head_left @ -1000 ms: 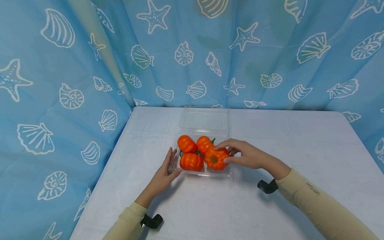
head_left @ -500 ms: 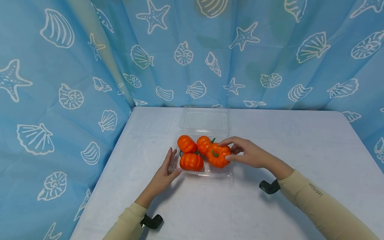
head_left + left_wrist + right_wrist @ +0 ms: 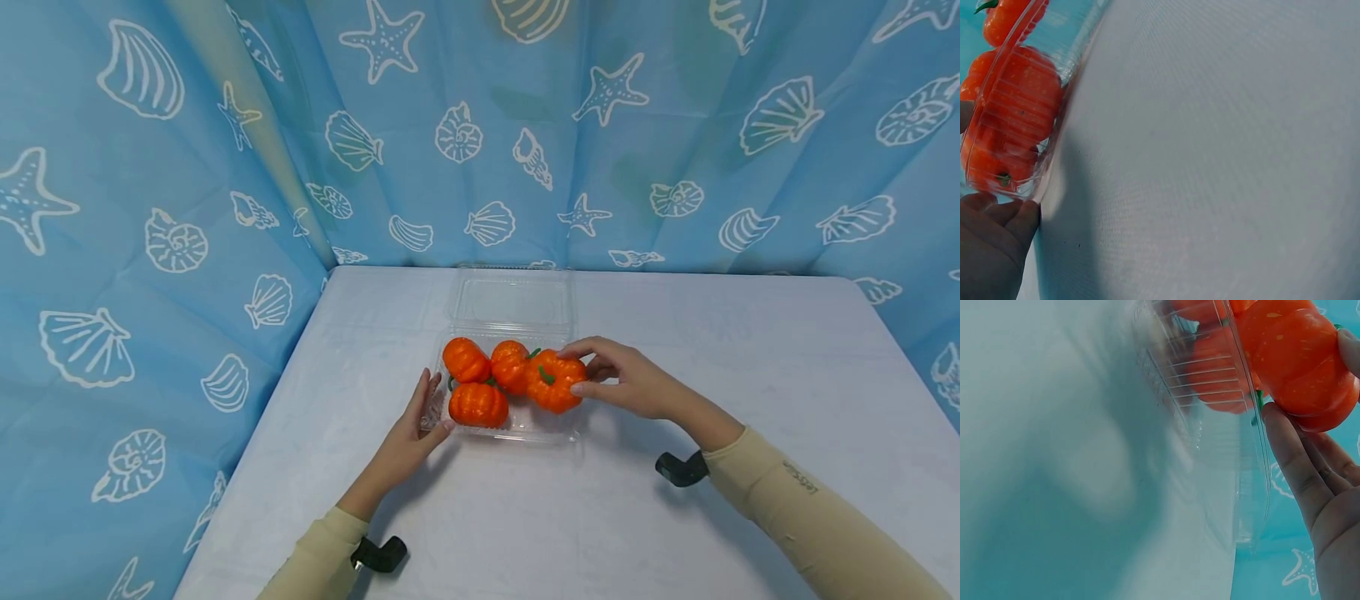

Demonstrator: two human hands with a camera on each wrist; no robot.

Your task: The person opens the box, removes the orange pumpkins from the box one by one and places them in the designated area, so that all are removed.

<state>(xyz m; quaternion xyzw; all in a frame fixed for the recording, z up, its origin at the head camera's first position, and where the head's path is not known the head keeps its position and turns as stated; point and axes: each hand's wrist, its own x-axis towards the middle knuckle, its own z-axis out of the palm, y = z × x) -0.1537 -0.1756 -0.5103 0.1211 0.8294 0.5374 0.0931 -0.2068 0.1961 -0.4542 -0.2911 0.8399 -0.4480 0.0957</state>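
Observation:
My right hand (image 3: 626, 383) pinches an orange toy pumpkin (image 3: 553, 385) with a green stem, thumb on its near side and fingers on its far side. In the right wrist view that pumpkin (image 3: 1300, 362) shows above the rim of the clear plastic clamshell container (image 3: 536, 427). Three more pumpkins sit in the container: one at back left (image 3: 465, 360), one at front left (image 3: 478, 406) and one at back right (image 3: 511, 364). My left hand (image 3: 401, 442) touches the container's left side and near left corner, its fingers fairly straight.
The container's transparent lid (image 3: 513, 302) lies folded open toward the back of the white table (image 3: 712, 350). A blue curtain (image 3: 420, 183) with white shells and starfish hangs behind and to the left. A dark wrist camera mount (image 3: 681, 468) juts from the right sleeve.
The right hand has moved the gripped pumpkin up and to the right, from the container's front right toward its right edge. The left hand and the other pumpkins stay put.

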